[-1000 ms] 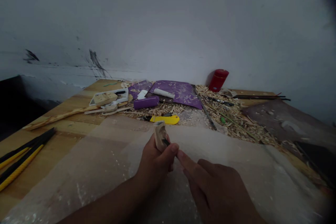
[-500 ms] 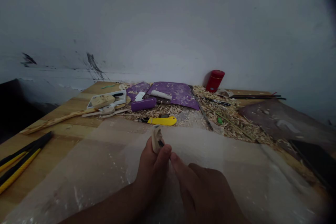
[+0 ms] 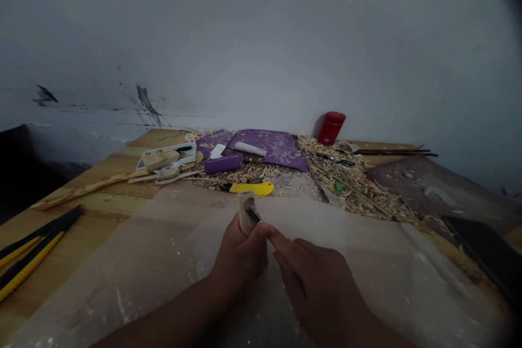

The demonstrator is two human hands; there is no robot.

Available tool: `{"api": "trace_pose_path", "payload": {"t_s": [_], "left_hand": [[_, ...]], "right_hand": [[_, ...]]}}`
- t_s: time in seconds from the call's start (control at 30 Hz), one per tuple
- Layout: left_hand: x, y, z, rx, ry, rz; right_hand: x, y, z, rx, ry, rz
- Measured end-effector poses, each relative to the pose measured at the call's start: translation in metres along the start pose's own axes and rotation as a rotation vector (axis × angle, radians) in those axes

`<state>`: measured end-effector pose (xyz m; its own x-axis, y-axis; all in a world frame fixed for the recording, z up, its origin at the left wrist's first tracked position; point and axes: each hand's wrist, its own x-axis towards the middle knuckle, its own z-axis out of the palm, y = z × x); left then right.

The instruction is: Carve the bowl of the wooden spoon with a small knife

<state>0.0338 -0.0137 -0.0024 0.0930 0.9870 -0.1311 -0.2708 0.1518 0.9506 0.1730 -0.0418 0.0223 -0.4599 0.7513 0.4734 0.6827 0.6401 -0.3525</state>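
Note:
My left hand (image 3: 240,253) is shut around a small pale wood piece (image 3: 247,213), which stands up out of the fist above the thumb. A small dark blade (image 3: 253,216) rests against the wood's side. My right hand (image 3: 316,283) is closed just to the right, its index finger stretched towards my left thumb and seeming to hold the blade. The blade's handle is hidden by my fingers.
A translucent sheet (image 3: 142,266) covers the wooden bench (image 3: 101,174) under my hands. Beyond lie a yellow utility knife (image 3: 252,188), a purple sheet (image 3: 267,149), wood shavings (image 3: 354,196) and a red canister (image 3: 331,128). Yellow-and-black tools (image 3: 32,255) lie at left. A white wall rises behind.
Both hands and the wood piece have risen slightly, with the wood tilting a little. The view has also drifted, shifting the bench items slightly.

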Motion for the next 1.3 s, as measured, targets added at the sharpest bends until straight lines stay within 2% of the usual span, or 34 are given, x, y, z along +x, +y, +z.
{"api": "trace_pose_path", "payload": {"t_s": [0.07,0.13,0.2,0.27,0.37,0.53,0.63,0.77,0.93,1.1,1.2,1.3], "left_hand": [[0.008,0.003,-0.005,0.056,0.013,0.007],[0.018,0.009,-0.014,0.174,0.116,0.011],[0.028,0.016,-0.024,0.303,0.274,0.094],[0.035,0.022,-0.031,0.363,0.363,0.173],[0.042,0.021,-0.034,0.383,0.349,0.108],[0.049,0.005,-0.031,0.405,0.296,0.104],[0.050,-0.001,-0.032,0.455,0.327,0.137],[0.049,0.000,-0.036,0.573,0.399,0.182],[0.050,0.016,-0.053,0.715,0.446,0.155],[0.047,0.046,-0.074,0.698,0.372,0.054],[0.042,0.051,-0.067,0.622,0.351,0.064],[0.041,0.042,-0.037,0.496,0.264,0.067]], "right_hand": [[0.001,0.010,-0.003,0.117,-0.006,0.098],[0.004,0.026,-0.006,0.191,0.033,0.255],[0.009,0.046,-0.008,0.190,0.099,0.473],[0.014,0.064,-0.007,0.178,0.068,0.547],[0.019,0.076,-0.002,0.252,-0.033,0.538],[0.017,0.070,0.022,0.430,-0.128,0.588],[0.015,0.073,0.035,0.494,-0.172,0.682],[0.015,0.080,0.039,0.559,-0.176,0.751],[0.016,0.084,0.038,0.583,-0.160,0.754],[0.019,0.084,0.038,0.533,-0.149,0.722],[0.019,0.081,0.035,0.465,-0.130,0.669],[0.017,0.076,0.031,0.378,-0.101,0.603]]}}
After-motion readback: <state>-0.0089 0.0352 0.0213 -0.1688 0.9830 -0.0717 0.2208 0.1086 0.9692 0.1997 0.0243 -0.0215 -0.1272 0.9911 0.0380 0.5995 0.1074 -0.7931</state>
